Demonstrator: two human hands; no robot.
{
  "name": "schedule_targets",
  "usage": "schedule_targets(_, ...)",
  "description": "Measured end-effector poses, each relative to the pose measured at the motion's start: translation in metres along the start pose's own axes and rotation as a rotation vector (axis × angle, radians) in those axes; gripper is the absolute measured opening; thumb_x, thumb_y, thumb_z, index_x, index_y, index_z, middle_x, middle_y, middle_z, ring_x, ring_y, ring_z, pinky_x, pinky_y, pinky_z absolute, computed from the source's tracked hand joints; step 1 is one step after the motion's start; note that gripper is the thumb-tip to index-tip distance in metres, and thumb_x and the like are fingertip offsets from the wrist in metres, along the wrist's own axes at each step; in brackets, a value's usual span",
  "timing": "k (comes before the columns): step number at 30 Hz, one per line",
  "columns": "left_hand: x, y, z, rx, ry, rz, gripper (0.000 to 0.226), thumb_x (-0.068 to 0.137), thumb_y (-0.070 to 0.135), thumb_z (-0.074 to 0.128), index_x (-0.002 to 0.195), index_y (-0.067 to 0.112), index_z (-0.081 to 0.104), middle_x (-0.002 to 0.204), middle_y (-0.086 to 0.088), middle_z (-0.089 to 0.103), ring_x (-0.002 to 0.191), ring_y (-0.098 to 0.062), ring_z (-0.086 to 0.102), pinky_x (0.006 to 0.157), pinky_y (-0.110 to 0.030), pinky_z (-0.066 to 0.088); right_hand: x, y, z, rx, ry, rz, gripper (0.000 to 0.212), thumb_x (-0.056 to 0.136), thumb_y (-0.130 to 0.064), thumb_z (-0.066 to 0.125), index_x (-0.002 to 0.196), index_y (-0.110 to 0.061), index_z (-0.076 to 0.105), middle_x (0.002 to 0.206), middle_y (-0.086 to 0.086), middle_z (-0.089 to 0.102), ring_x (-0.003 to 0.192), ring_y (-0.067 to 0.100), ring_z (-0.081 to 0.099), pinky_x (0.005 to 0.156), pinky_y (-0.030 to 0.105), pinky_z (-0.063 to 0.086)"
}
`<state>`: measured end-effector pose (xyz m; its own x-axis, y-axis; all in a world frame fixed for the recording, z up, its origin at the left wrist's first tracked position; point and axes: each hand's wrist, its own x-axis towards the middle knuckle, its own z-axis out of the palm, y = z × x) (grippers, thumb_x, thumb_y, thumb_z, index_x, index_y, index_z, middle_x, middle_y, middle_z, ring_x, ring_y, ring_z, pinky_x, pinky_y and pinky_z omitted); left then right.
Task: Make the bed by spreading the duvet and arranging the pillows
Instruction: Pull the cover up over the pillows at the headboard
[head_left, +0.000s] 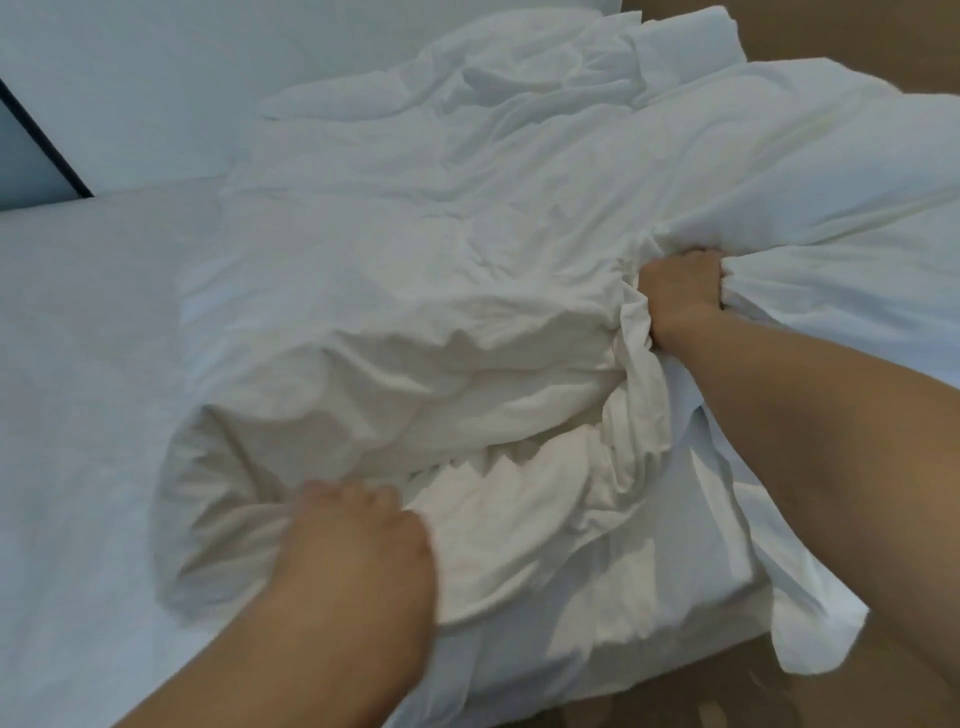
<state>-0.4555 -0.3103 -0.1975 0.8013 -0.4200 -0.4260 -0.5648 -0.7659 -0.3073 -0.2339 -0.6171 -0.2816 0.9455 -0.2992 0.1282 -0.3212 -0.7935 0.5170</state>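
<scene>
At the left of the frame the bed (78, 389) lies bare under its fitted sheet, so the cover has yet to reach that side. In the lower middle the left hand (358, 540) presses its grip closed on a rolled fold of the duvet (415, 291), which is bunched across the centre. At the right, the right hand (680, 291) is clamped on a gathered ridge, probably to drag it flat. A pillow (675, 36) seems to lie at upper right.

Bunched duvet (415, 322) lies on the bed's (78, 389) right side.
</scene>
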Motion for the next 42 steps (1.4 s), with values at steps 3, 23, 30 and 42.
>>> schedule_targets(3,0.049,0.06,-0.003,-0.275,-0.061,0.058,0.068,0.08,0.059,0.054,0.131,0.016,0.04,0.127,-0.011,0.043,0.114,-0.032,0.045,0.091,-0.046,0.037,-0.01,0.0,-0.002,0.042,0.039,-0.009,0.015,0.093,-0.023,0.047,0.091,-0.02,0.062,0.103,0.004,0.067,0.103,0.027,0.06,0.091,0.039,0.039)
schedule_targets(23,0.03,-0.062,0.051,-0.169,-0.39,-0.134,0.044,0.084,0.028,0.049,0.125,0.012,0.058,0.13,-0.01,0.057,0.118,-0.026,0.055,0.097,-0.032,0.043,-0.118,0.015,-0.02,0.253,0.132,-0.054,0.017,0.089,-0.025,0.052,0.1,-0.017,0.063,0.096,0.007,0.067,0.091,0.03,0.063,0.077,0.036,0.045)
schedule_targets(30,-0.036,-0.013,0.145,-0.18,-0.282,-0.125,0.068,0.087,0.034,0.05,0.148,0.017,0.026,0.15,-0.008,0.033,0.135,-0.032,0.036,0.109,-0.046,0.035,-0.254,0.019,-0.044,0.024,-0.478,-0.036,0.059,0.083,-0.035,0.066,0.137,-0.023,0.048,0.139,0.001,0.045,0.128,0.025,0.046,0.108,0.044,0.034)
schedule_targets(42,-0.081,-0.135,0.13,-0.95,0.483,-0.411,0.022,0.082,0.031,0.046,0.094,0.014,0.054,0.095,-0.006,0.062,0.085,-0.025,0.058,0.073,-0.036,0.049,-0.345,-0.153,-0.137,0.059,-0.428,-0.682,0.032,0.093,-0.034,0.057,0.117,-0.014,0.061,0.119,0.004,0.061,0.107,0.024,0.06,0.085,0.035,0.046)
